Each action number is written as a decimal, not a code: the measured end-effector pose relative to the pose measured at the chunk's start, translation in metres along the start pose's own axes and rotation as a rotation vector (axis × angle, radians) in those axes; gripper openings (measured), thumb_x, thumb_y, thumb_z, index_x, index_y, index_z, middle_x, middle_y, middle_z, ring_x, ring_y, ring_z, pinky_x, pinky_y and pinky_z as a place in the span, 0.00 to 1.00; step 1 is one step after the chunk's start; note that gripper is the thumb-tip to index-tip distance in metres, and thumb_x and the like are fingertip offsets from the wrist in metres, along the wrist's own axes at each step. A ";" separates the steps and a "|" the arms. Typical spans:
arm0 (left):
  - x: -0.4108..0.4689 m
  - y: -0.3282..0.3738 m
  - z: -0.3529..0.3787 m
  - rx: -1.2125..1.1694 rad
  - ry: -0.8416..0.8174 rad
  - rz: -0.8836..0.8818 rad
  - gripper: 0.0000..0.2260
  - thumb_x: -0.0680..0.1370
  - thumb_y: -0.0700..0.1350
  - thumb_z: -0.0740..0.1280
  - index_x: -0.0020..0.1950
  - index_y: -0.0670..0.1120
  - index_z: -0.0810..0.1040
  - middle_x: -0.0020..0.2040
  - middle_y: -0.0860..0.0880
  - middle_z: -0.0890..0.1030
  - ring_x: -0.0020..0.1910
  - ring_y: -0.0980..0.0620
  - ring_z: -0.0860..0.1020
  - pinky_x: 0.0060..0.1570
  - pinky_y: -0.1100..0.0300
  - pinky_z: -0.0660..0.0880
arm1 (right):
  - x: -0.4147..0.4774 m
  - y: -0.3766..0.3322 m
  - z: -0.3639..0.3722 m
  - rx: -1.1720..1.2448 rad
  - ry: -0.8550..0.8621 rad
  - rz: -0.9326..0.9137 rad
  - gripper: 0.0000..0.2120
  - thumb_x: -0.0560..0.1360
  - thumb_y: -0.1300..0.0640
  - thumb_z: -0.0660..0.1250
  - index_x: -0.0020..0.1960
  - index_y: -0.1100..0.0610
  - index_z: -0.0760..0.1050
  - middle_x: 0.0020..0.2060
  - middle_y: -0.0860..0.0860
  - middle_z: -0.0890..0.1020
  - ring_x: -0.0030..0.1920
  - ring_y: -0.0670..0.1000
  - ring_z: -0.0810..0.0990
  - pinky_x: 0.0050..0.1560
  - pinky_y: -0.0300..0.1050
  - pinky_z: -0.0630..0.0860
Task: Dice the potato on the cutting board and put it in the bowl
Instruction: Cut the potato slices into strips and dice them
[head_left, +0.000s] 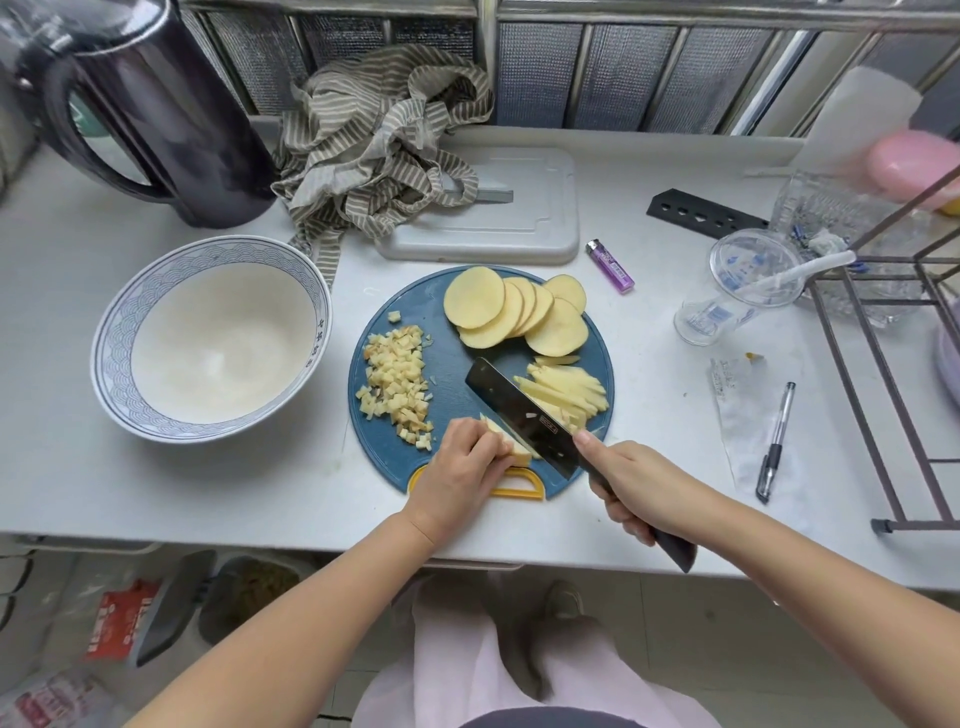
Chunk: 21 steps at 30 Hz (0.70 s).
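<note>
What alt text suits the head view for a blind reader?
The right hand cuts potato strips with a black cleaver while the left hand holds them on a blue cutting board. Diced potato lies near an empty bowl.

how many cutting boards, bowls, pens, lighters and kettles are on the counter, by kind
cutting boards: 2, the blue round board and the grey rectangular board
bowl: 1
pen: 1
lighter: 1
kettle: 1
total: 6

Pale counter, patterned bowl (left), blue cutting board, kettle, lighter, pen
</note>
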<state>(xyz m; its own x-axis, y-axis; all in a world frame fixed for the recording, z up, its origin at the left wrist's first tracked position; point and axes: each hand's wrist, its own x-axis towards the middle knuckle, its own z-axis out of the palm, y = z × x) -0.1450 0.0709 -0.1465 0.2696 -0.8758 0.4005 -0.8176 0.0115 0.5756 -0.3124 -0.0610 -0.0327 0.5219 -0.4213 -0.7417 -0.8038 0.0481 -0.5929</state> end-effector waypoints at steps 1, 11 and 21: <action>0.000 0.000 0.000 0.006 0.000 0.000 0.09 0.79 0.46 0.62 0.46 0.40 0.73 0.46 0.48 0.69 0.46 0.50 0.68 0.46 0.60 0.69 | 0.000 -0.001 0.001 -0.004 -0.005 0.001 0.28 0.79 0.35 0.50 0.32 0.55 0.60 0.21 0.49 0.64 0.19 0.50 0.62 0.22 0.37 0.62; 0.001 -0.001 0.000 -0.007 0.007 0.004 0.08 0.79 0.45 0.63 0.46 0.41 0.72 0.46 0.50 0.66 0.46 0.50 0.67 0.47 0.61 0.68 | 0.000 -0.005 0.002 -0.013 -0.014 0.002 0.28 0.79 0.35 0.51 0.31 0.55 0.60 0.21 0.49 0.64 0.20 0.50 0.61 0.22 0.38 0.62; 0.000 0.000 -0.001 0.006 0.004 0.025 0.06 0.78 0.44 0.63 0.47 0.41 0.73 0.46 0.50 0.67 0.46 0.50 0.67 0.46 0.62 0.67 | -0.001 -0.005 0.007 -0.056 -0.014 0.003 0.28 0.79 0.34 0.50 0.33 0.56 0.61 0.22 0.50 0.65 0.20 0.51 0.62 0.23 0.38 0.63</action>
<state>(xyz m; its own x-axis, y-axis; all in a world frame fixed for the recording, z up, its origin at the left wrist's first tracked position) -0.1440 0.0710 -0.1460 0.2512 -0.8735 0.4169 -0.8273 0.0299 0.5610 -0.3073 -0.0545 -0.0312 0.5229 -0.4089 -0.7479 -0.8200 -0.0016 -0.5724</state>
